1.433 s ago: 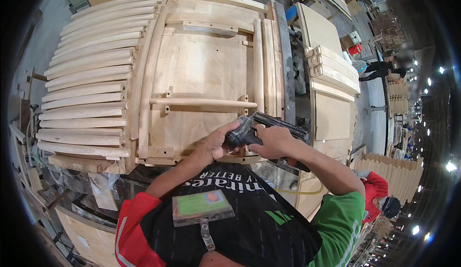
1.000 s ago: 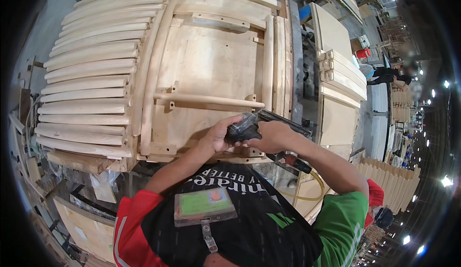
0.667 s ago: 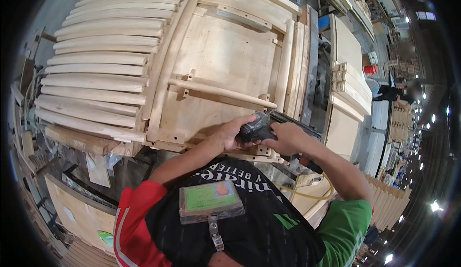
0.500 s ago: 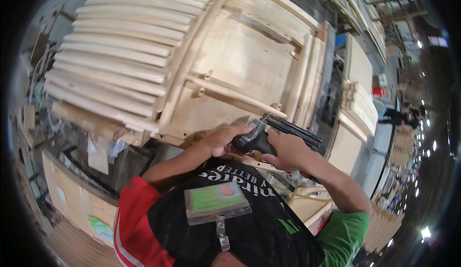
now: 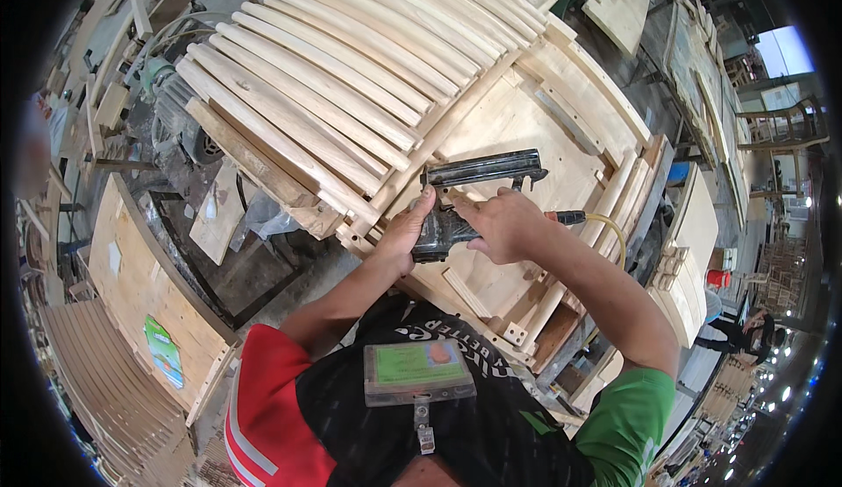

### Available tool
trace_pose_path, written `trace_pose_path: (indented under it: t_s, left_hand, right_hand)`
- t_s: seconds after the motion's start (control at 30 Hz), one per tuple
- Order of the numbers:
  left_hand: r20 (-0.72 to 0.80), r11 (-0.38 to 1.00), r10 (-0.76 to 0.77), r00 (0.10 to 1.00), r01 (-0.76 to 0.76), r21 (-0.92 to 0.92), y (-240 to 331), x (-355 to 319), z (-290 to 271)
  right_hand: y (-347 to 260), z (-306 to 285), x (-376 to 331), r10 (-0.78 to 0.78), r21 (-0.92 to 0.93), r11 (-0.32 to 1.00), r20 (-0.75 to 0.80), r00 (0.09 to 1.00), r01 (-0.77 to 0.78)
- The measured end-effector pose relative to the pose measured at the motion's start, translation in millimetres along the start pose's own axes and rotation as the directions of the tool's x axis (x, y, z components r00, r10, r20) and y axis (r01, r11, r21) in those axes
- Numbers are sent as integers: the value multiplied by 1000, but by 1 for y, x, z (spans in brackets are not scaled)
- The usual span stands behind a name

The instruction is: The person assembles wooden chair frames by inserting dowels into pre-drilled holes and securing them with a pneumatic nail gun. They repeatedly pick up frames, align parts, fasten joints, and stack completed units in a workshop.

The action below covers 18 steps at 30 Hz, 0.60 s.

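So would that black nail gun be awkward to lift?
Probably heavy for its size: the nail gun looks like metal, and both the left hand and right hand grip it. The hose likely tugs.

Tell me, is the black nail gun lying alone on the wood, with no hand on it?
No, both the left hand and the right hand grip the nail gun.

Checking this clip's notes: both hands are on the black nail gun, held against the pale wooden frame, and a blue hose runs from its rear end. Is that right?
One detail is off. The hose at the rear of the black nail gun is yellow, not blue, as the head view shows. The rest holds: the left hand and the right hand are both on the gun, held against the pale wooden frame.
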<state>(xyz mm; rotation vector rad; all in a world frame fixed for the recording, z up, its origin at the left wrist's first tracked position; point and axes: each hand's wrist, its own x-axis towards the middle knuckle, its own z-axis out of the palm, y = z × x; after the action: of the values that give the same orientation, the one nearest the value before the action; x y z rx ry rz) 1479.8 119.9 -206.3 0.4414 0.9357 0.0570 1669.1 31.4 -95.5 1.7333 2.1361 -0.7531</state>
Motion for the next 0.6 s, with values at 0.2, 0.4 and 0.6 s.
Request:
trace_pose_path:
  t_s: [0.2,0.4,0.6]
  left_hand:
    - [28,998,34,999,-32,-51,-6,20,3]
    - [227,976,165,960,-126,-176,-15,22,11]
    - [216,980,71,974,-28,-195,-11,18,-1]
  right_hand:
    - [11,1,12,19,17,1000,82,996,-20]
    - [20,-10,11,7,-58,998,101,995,-1]
    - [-4,-8,-7,51,-63,997,75,996,-47]
